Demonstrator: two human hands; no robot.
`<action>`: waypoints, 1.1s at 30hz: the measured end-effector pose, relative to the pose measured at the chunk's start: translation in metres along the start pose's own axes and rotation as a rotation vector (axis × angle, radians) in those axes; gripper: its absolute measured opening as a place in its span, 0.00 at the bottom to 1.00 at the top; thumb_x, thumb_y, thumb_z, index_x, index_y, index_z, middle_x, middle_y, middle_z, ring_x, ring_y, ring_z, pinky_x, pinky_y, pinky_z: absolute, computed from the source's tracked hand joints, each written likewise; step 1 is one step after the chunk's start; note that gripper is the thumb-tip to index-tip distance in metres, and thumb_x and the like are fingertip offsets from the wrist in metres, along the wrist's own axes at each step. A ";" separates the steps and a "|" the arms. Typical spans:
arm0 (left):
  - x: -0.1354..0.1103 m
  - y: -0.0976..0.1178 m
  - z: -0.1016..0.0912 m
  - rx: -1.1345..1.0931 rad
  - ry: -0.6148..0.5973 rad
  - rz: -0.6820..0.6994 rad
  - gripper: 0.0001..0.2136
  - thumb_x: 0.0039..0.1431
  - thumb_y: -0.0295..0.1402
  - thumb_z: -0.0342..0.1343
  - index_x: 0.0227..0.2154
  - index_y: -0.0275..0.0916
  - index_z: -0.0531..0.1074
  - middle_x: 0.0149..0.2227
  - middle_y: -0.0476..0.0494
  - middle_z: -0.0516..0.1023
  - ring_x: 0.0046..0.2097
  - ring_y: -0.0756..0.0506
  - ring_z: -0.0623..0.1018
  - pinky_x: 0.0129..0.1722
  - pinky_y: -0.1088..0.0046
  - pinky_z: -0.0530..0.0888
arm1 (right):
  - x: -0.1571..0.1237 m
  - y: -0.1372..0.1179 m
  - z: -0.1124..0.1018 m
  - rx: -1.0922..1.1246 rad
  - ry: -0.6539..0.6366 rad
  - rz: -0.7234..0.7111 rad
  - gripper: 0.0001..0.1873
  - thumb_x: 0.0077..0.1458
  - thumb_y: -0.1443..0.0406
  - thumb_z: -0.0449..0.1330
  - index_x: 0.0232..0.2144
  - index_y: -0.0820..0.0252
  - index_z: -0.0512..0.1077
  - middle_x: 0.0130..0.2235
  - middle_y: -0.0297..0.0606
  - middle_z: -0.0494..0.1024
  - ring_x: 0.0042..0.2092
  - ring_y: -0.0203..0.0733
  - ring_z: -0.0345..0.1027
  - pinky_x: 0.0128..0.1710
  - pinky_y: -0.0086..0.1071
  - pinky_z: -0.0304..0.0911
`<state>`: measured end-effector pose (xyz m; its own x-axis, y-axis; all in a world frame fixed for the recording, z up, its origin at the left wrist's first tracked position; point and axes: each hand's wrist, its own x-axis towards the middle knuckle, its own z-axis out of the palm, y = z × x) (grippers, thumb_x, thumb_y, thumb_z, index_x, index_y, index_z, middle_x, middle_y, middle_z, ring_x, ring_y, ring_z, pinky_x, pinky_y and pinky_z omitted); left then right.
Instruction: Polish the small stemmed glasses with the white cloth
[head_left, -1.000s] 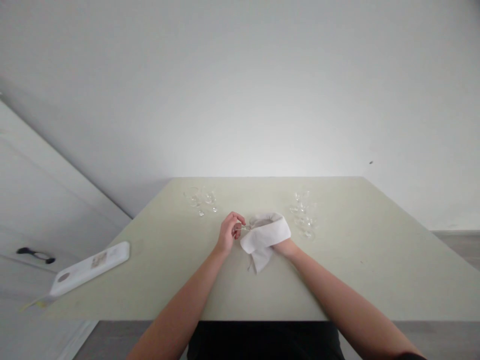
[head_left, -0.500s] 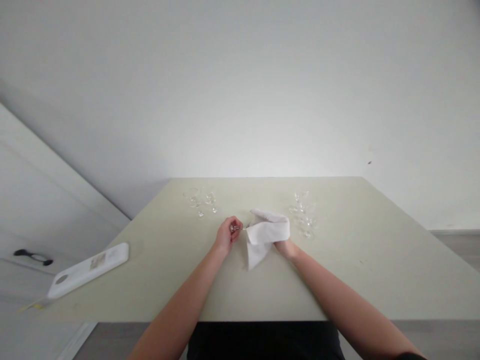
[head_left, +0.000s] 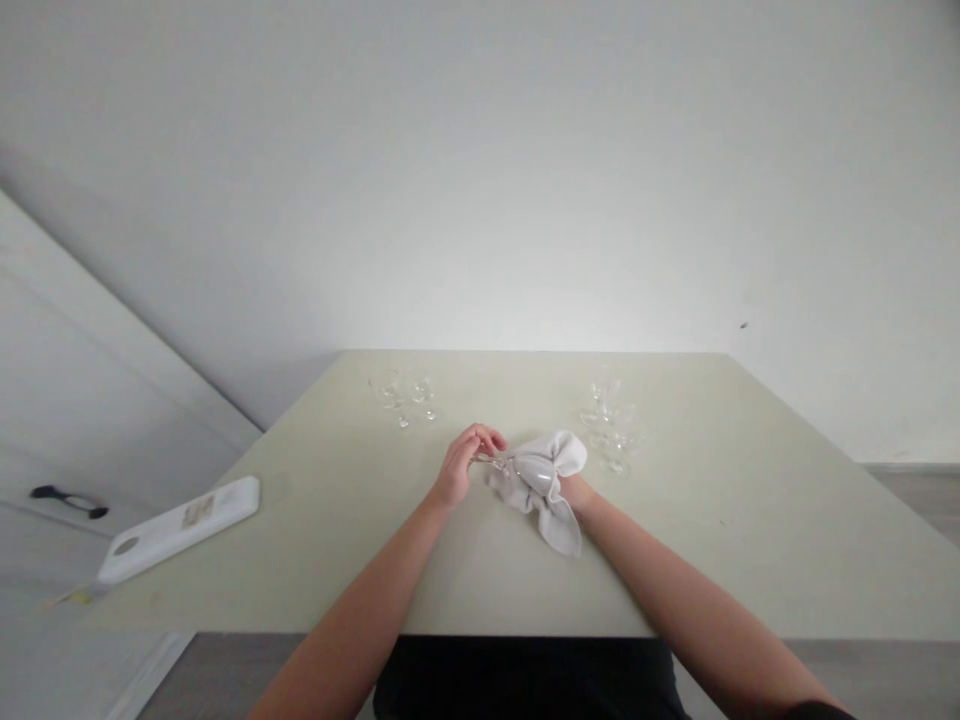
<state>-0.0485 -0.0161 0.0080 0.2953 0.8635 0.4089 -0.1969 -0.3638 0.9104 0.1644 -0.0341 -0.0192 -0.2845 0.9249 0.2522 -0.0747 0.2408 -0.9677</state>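
Over the middle of the pale table (head_left: 712, 540), my left hand (head_left: 463, 466) pinches the foot and stem of a clear stemmed glass (head_left: 517, 466) lying on its side. Its bowl points right into a white cloth (head_left: 551, 480). My right hand (head_left: 574, 490) is mostly hidden behind that cloth and grips it against the bowl. A loose corner of the cloth hangs down toward me.
Two clear stemmed glasses (head_left: 405, 395) stand at the back left of the table, and a cluster of several more glasses (head_left: 611, 425) stands at the back right. A white rectangular board (head_left: 180, 527) lies near the left edge. A white cabinet with a dark handle (head_left: 64, 497) is further left.
The cloth has shifted off the top of the glass, so the bowl now shows and the cloth hangs lower. My left fingers have loosened slightly on the stem.
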 end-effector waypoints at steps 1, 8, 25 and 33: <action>0.000 -0.001 -0.001 -0.010 -0.006 -0.006 0.17 0.67 0.44 0.48 0.30 0.37 0.73 0.40 0.39 0.79 0.41 0.44 0.76 0.42 0.69 0.71 | 0.001 -0.001 0.001 -0.014 -0.036 -0.002 0.21 0.39 0.45 0.71 0.24 0.55 0.79 0.31 0.44 0.82 0.46 0.60 0.76 0.58 0.54 0.65; 0.004 -0.004 -0.001 -0.133 -0.023 -0.083 0.17 0.65 0.44 0.50 0.33 0.36 0.75 0.46 0.35 0.81 0.49 0.39 0.78 0.47 0.65 0.73 | -0.005 -0.003 0.004 -0.181 -0.096 -0.061 0.25 0.45 0.41 0.66 0.19 0.55 0.75 0.29 0.44 0.80 0.42 0.56 0.76 0.54 0.50 0.68; 0.006 -0.002 -0.002 -0.220 0.026 -0.178 0.17 0.61 0.46 0.54 0.30 0.36 0.73 0.43 0.35 0.82 0.43 0.39 0.82 0.40 0.65 0.77 | -0.004 -0.018 0.014 -0.121 -0.172 -0.071 0.28 0.53 0.40 0.60 0.32 0.58 0.81 0.36 0.46 0.83 0.48 0.54 0.76 0.56 0.47 0.69; 0.005 0.003 0.002 -0.234 -0.006 -0.208 0.16 0.61 0.46 0.54 0.30 0.35 0.73 0.42 0.34 0.82 0.42 0.39 0.82 0.39 0.66 0.76 | -0.004 -0.019 0.011 -0.077 -0.193 -0.027 0.29 0.45 0.39 0.65 0.33 0.57 0.81 0.37 0.46 0.83 0.48 0.56 0.76 0.56 0.49 0.69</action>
<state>-0.0456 -0.0131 0.0125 0.3574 0.9086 0.2163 -0.3415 -0.0885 0.9357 0.1562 -0.0456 -0.0018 -0.4613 0.8464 0.2660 -0.0133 0.2932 -0.9560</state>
